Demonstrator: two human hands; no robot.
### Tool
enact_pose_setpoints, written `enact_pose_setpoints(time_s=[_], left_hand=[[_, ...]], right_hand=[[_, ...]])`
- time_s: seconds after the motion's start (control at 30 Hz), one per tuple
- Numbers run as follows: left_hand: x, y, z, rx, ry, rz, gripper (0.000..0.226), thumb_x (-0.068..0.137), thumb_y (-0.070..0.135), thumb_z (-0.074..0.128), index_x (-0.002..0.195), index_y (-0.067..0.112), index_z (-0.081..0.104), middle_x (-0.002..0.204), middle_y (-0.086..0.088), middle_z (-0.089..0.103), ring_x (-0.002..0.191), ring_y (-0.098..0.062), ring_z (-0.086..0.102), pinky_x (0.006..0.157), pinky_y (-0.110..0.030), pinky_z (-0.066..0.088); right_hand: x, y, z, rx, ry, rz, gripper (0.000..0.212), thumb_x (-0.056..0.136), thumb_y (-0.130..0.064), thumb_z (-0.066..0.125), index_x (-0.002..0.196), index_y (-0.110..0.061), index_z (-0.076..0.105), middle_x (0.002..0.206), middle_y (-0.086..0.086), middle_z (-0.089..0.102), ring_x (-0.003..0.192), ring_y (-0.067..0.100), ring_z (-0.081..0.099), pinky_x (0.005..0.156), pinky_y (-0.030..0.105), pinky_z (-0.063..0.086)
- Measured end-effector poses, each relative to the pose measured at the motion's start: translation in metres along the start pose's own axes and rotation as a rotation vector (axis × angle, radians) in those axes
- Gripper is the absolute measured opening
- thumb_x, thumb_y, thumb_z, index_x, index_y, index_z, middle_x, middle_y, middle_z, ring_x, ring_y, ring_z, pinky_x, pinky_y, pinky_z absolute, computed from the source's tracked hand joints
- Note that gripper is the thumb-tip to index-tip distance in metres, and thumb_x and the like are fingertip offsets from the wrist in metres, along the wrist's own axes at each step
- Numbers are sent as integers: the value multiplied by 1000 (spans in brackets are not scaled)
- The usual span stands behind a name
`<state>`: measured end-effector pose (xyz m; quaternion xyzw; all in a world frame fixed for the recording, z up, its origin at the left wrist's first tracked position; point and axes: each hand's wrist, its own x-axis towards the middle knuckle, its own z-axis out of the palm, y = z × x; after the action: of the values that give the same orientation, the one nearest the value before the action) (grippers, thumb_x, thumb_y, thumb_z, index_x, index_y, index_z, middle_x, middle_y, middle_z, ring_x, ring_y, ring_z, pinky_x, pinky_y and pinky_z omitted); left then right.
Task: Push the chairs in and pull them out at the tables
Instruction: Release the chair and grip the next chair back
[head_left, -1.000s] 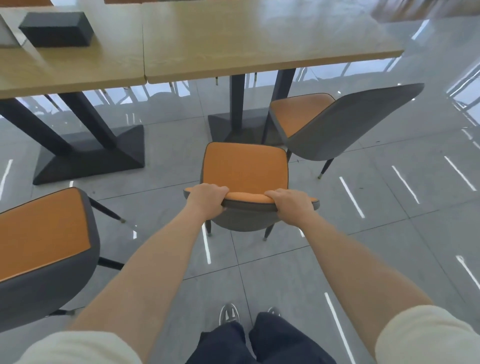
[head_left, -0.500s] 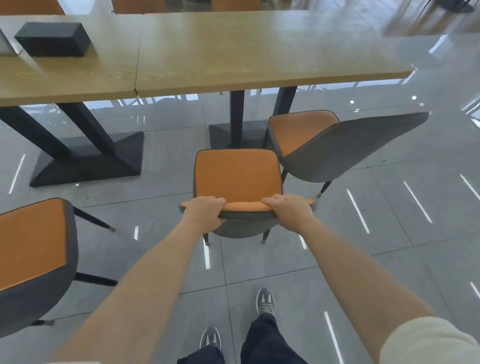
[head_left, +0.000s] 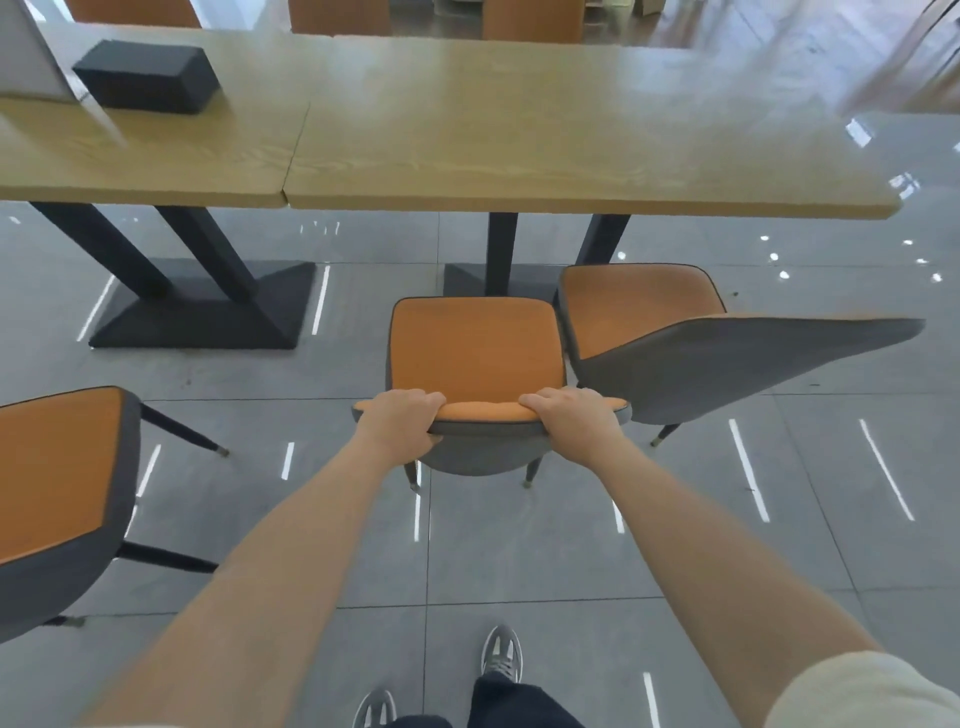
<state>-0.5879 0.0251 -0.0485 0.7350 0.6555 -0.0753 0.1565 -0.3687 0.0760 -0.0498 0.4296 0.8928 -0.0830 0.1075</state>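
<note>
Now both hands, left hand (head_left: 400, 421) and right hand (head_left: 574, 421), clamp fingers over the centre chair (head_left: 475, 348) backrest; push evenly, straight toward the table (head_left: 519, 145), clearing the right-hand chair (head_left: 701, 353).

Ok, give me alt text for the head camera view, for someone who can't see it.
A person's left hand and right hand grip the backrest top of an orange-and-grey chair facing a wooden table. A matching chair stands close on its right, and a third chair is at the left edge.
</note>
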Motion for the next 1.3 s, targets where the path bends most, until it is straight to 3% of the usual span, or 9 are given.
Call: enact_pose_setpoints(time_s=[0.2, 0.4, 0.77, 1.07, 1.2, 1.3], left_hand=[[36, -12, -8, -21, 30, -26, 35, 89, 27, 57, 124, 21, 53, 109, -6, 63, 101, -26, 60, 81, -35, 46], [72, -22, -18, -30, 29, -41, 34, 90, 26, 58, 123, 20, 53, 110, -6, 63, 100, -27, 60, 85, -39, 50], [104, -55, -39, 58, 31, -89, 36, 92, 23, 55, 127, 26, 51, 114, -3, 62, 104, -24, 60, 82, -34, 46], [103, -62, -41, 101, 56, -94, 37, 93, 27, 55, 129, 25, 49, 115, -5, 62, 103, -25, 60, 83, -35, 47], [103, -63, -39, 98, 31, -104, 42, 91, 34, 58, 130, 23, 46, 120, -6, 60, 112, -25, 55, 93, -38, 44], [94, -59, -41, 68, 36, -140, 56, 89, 41, 58, 136, 17, 38, 133, -8, 52, 125, -26, 45, 102, -41, 38]], right_hand=[[35, 15, -9, -8, 28, -7, 41, 89, -2, 44, 125, -21, 49, 116, 3, 62, 101, 28, 59, 80, 38, 47], [71, 36, -19, 5, 39, -3, 44, 90, -1, 45, 128, -23, 48, 121, 3, 62, 104, 28, 59, 85, 39, 47], [118, 28, -32, 27, 39, -16, 37, 91, -5, 46, 124, -20, 48, 114, 3, 63, 97, 28, 61, 70, 34, 44], [122, 20, -36, 47, 24, -3, 40, 90, -4, 47, 124, -23, 50, 115, 2, 63, 100, 28, 60, 82, 38, 46], [123, 19, -35, 52, 16, 14, 38, 90, -6, 49, 123, -24, 50, 115, 2, 63, 101, 28, 58, 82, 38, 44], [120, 16, -34, 54, 38, 54, 36, 91, -14, 53, 125, -25, 50, 122, 3, 61, 113, 28, 51, 92, 41, 41]])
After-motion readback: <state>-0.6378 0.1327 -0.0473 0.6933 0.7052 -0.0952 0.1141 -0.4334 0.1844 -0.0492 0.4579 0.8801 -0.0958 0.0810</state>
